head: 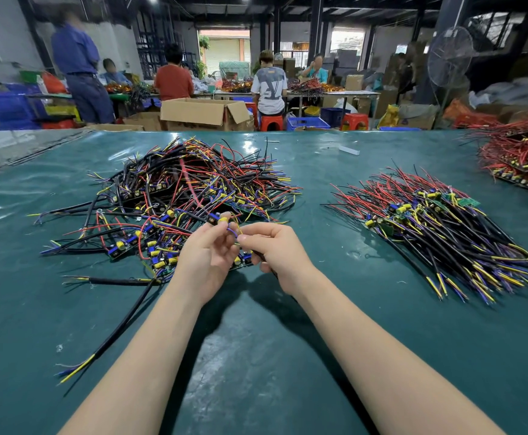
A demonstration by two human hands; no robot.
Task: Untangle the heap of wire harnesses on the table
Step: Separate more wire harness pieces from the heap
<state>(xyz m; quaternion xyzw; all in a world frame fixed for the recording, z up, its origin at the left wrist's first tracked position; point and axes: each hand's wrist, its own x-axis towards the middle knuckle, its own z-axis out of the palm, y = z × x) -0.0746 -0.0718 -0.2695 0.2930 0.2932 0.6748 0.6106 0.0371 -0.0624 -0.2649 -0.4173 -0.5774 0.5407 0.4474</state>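
Forearms first, bare, reaching in from the lower edge of the head view and meeting over the dark green bench (256, 356), glossy and faintly rippled like plastic sheet. Left hand (207, 255) raised a little, fingers (225, 243) curled and pinching the thin purple and yellow leads of one harness (220, 218), just below its small board with a yellow drum-shaped part. Right hand (277, 255) close against it, fingers (250, 238) closed on what looks like the same harness, with a black sheathed run trailing under the palm. Held clear of the bench, probably to trace the leads and slip them free without dragging neighbours along.

Tangled heap (193, 183) directly beyond the hands, left of centre: springy insulated wires in red, black, yellow and purple, crossing every way, with little boards caught among them. Sorted pile (438, 221) well apart on the right, wires combed roughly parallel, likely kept distant to avoid snagging again. Loose black cable (124, 321) beside the left forearm, stripped ends splayed. Further red bundle (520, 155) at the far right edge.
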